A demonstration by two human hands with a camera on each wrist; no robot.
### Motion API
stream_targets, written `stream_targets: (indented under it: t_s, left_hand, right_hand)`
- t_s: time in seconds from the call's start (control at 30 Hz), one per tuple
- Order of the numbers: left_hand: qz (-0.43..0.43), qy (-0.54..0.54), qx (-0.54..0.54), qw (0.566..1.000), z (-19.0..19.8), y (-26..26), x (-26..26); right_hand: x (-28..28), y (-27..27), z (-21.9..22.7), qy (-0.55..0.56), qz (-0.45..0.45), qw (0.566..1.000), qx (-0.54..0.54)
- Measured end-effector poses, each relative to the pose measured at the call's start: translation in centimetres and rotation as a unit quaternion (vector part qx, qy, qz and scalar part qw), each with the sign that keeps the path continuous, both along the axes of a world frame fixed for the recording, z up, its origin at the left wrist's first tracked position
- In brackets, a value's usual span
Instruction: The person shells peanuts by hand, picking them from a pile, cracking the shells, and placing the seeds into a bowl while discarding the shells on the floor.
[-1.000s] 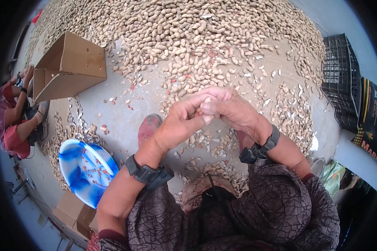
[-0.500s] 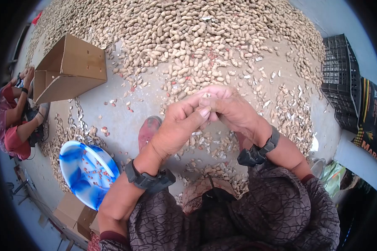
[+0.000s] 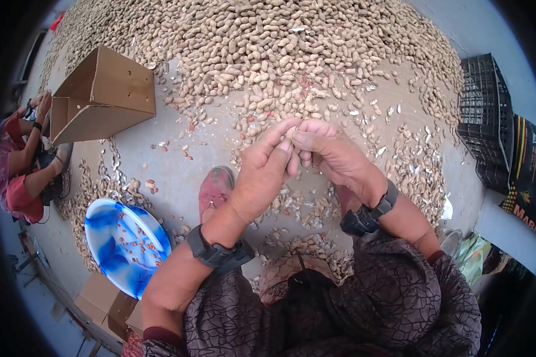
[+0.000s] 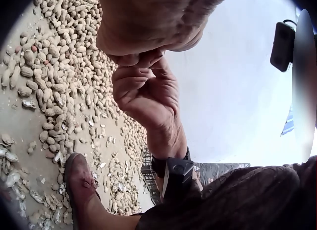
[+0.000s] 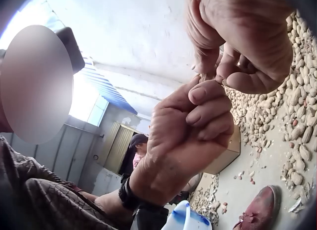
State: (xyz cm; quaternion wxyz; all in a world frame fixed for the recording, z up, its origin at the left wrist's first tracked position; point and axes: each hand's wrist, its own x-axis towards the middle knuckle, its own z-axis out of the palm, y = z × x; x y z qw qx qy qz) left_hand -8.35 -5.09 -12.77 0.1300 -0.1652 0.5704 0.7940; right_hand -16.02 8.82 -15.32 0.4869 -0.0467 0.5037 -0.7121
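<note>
Both hands meet at their fingertips in the middle of the head view, over the floor in front of the person's shoes. A pale peanut (image 3: 291, 132) shows as a small patch between the thumbs, mostly hidden by the fingers. The left hand (image 3: 261, 175) pinches it from the left side, its other fingers curled in. From the right, the right hand (image 3: 343, 157) pinches the same peanut with thumb and forefinger. In the right wrist view the left hand (image 5: 190, 121) has its fingers folded toward the palm, tips against those of the right hand (image 5: 247, 47).
A large heap of unshelled peanuts (image 3: 268, 41) covers the floor ahead, with broken shells (image 3: 414, 160) scattered around. At left stand a cardboard box (image 3: 122, 83) and a blue-white basin (image 3: 104, 244) holding shelled kernels. Black crates (image 3: 485, 113) stand at right. Another person (image 3: 21, 160) sits far left.
The left hand has turned slightly and risen in the view, its thumb moving up beside the right thumb. The reddish kernel seen between the fingers earlier is now hidden; a pale bit shows there.
</note>
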Motion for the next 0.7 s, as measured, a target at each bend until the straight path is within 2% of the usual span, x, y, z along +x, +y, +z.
stream_targets:
  t_s: [0.1, 0.17, 0.23, 0.3, 0.47, 0.6, 0.7]
  left_hand:
    - [0.009, 0.044, -0.063, 0.997, -0.3, 0.2, 0.1]
    - [-0.003, 0.074, -0.147, 0.986, -0.7, 0.1, 0.1]
    - [0.008, 0.086, -0.142, 0.986, -1.0, 0.2, 0.1]
    - [0.021, 0.099, -0.136, 0.986, -1.1, 0.3, 0.1]
    - [0.072, 0.138, -0.214, 0.964, -1.6, 1.0, -0.2]
    - [0.092, 0.129, -0.213, 0.964, -1.5, 1.3, -0.4]
    - [0.133, 0.118, -0.151, 0.972, -1.6, 1.4, -0.6]
  right_hand:
    - [0.2, 0.0, 0.2, 0.002, 0.004, 1.0, -0.004]
    - [0.4, 0.0, 0.3, 0.008, -0.003, 1.0, 0.005]
    - [0.6, -0.1, 0.3, -0.041, -0.032, 0.998, -0.024]
    - [0.7, -0.4, 0.8, -0.026, -0.03, 0.999, -0.018]
    - [0.8, -0.3, 1.2, -0.004, -0.032, 0.999, 0.007]
    - [1.3, -0.8, 1.4, 0.006, -0.075, 0.997, 0.028]
    - [1.7, -1.1, 1.7, 0.006, -0.098, 0.995, 0.018]
